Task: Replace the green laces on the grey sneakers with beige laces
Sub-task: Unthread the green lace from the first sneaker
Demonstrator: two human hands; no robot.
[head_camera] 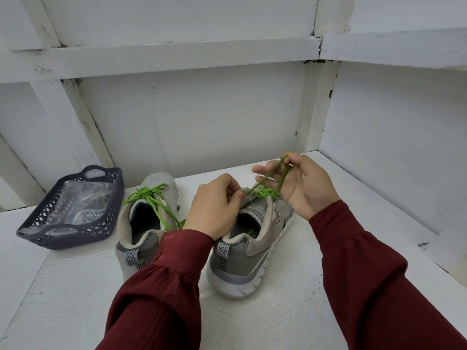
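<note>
Dark red sleeves (156,286) nearest; left hand (214,205) pinches the tongue of the nearer grey mesh sneaker (255,248), right hand (300,185) pinches its bright green lace (265,192), drawn upward. Looks early: the other grey sneaker (156,183) is fully laced green, and no beige laces are visible, possibly inside the dark lattice plastic basket (111,205).

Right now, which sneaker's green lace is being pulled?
The sneaker on the right: the right hand pinches its lace, the left hand holds its tongue. The sneaker by the basket lies untouched.

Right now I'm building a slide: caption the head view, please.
Right hand pinches a green lace above the nearer grey sneaker; left hand holds its tongue.
</note>
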